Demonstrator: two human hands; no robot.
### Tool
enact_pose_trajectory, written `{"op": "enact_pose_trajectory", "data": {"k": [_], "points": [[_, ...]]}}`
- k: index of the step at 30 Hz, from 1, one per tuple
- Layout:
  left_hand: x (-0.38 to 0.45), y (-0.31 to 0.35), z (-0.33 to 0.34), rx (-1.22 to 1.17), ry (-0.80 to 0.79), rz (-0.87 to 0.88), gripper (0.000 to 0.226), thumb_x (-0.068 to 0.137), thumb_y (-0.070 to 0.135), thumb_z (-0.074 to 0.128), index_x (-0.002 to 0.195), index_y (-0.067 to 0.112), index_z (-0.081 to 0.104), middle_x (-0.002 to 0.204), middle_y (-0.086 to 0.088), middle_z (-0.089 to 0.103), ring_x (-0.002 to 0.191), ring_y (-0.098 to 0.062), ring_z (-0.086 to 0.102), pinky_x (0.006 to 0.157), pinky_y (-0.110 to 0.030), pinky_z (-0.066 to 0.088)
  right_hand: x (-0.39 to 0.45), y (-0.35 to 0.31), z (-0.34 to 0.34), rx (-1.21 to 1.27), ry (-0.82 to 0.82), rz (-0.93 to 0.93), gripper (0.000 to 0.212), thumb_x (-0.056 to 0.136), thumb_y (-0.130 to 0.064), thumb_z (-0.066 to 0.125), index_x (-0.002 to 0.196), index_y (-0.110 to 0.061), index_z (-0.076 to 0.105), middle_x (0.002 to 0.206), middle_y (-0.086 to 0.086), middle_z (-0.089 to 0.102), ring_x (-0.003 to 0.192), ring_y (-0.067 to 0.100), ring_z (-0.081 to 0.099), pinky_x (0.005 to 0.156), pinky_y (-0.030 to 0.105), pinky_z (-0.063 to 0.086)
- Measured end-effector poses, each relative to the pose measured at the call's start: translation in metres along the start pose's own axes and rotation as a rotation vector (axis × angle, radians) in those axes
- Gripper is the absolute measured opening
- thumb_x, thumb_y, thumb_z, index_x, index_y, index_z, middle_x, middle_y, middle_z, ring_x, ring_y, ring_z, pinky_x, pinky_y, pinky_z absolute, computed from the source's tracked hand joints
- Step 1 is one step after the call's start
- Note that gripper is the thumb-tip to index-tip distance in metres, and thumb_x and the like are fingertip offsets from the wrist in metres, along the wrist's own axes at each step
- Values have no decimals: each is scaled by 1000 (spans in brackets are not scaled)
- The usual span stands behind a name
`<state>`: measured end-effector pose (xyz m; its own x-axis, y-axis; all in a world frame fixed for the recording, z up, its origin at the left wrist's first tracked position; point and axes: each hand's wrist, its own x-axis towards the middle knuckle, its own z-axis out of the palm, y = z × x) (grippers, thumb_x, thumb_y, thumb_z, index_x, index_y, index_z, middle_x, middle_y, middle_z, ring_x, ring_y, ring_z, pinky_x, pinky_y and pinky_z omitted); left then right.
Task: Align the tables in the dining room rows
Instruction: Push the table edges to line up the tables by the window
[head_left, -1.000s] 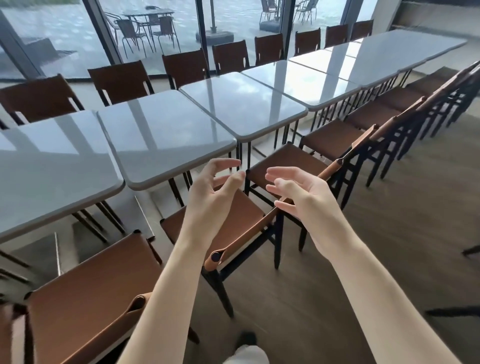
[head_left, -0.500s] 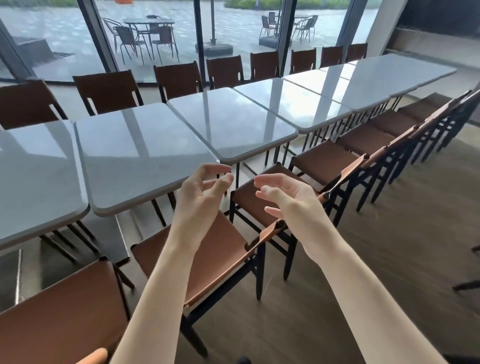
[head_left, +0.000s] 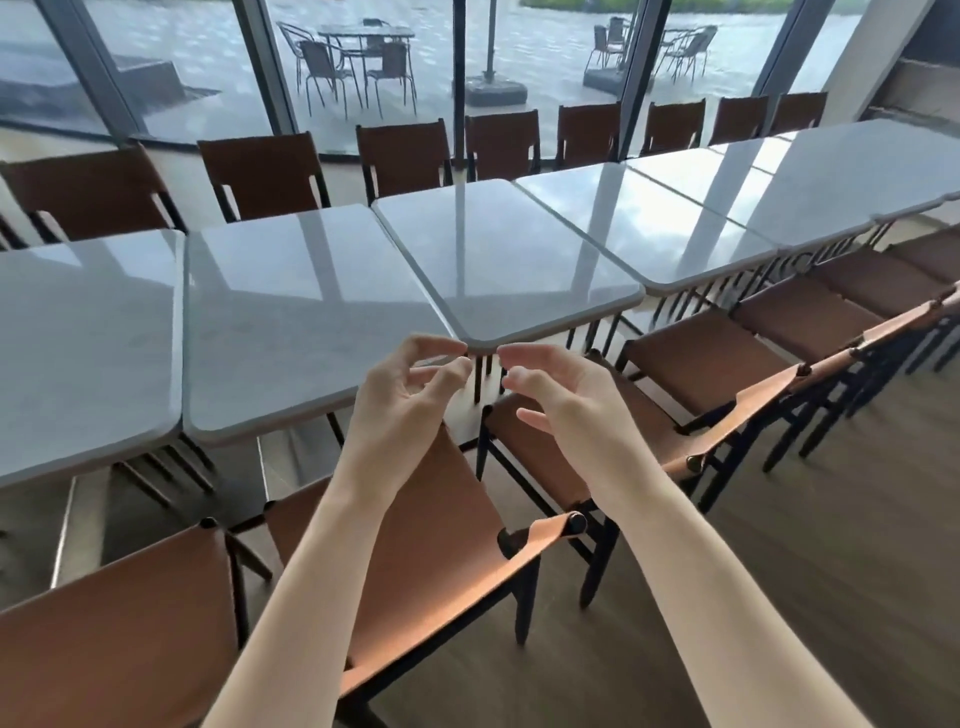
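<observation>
Both bare forearms are stretched forward from the lower edge of the view and drawn together toward the middle. The left hand is raised with fingers loosely curled, thumb and forefinger parted. The right hand is held just beside it, palm turned inward, fingers half bent. Nothing is gripped by either hand, and the fingertips are kept apart
</observation>
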<state>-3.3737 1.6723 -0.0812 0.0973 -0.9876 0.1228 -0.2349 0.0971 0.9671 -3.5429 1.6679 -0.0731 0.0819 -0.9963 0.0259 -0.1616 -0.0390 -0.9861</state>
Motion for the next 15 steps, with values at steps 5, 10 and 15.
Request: {"op": "enact_pose_trajectory", "data": {"k": [5,10,15], "points": [[33,-1,6,14,59,-20,11,95,28,64,105,28,70,73,18,68,63,15,59,59,-2,39,53,10,-2,44,-59,7,22,98,-24,62,116,-33,72,113,-15,73,112,3,65,106,43,50],[68,-16,16,54,137,-38,14,96,28,65,109,29,68,83,22,72,77,14,63,66,-1,40,114,26,2,77,-159,15,22,99,-22,61,117,-30,72,116,-11,73,114,5,65,104,44,52],[106,-36,22,99,184,-88,15,97,26,65,111,28,68,105,17,72,100,12,64,76,-1,43,169,41,15,113,-234,44,23,98,-19,61,114,-31,73,113,-11,74,111,7,67,102,45,53]]}}
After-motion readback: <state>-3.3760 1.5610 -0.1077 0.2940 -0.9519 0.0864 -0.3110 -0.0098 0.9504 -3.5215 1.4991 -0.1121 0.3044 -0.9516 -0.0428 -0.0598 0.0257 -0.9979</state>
